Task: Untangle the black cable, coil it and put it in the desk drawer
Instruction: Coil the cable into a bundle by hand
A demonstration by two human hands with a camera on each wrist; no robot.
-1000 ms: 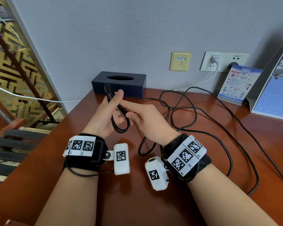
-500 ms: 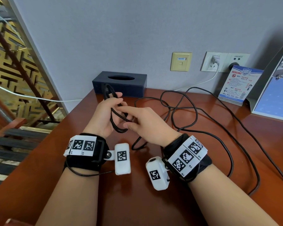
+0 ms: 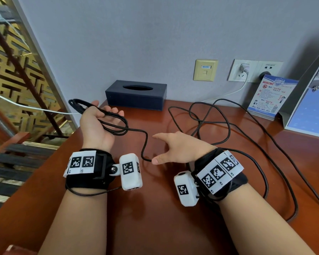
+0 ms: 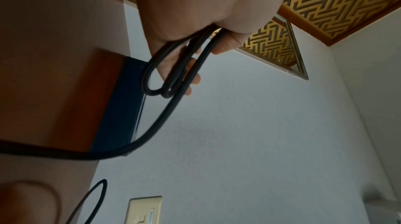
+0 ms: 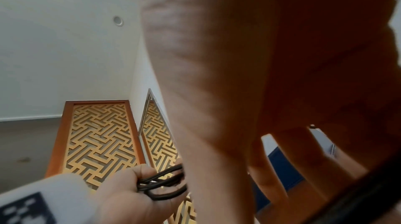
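the left hand (image 3: 98,124), palm up, pinches several loops of the black cable (image 3: 116,124) under its thumb, its fingers (image 3: 116,113) nearly straight. one strand runs down to the right hand (image 3: 179,150), whose fingers are spread and hold nothing. the rest lies tangled on the table (image 3: 155,208), near a dark tissue box (image 3: 136,94).

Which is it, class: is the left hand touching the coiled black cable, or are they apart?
Touching. The head view shows the black cable's loops lying across the left hand's palm; the left wrist view shows the thumb pressing them.
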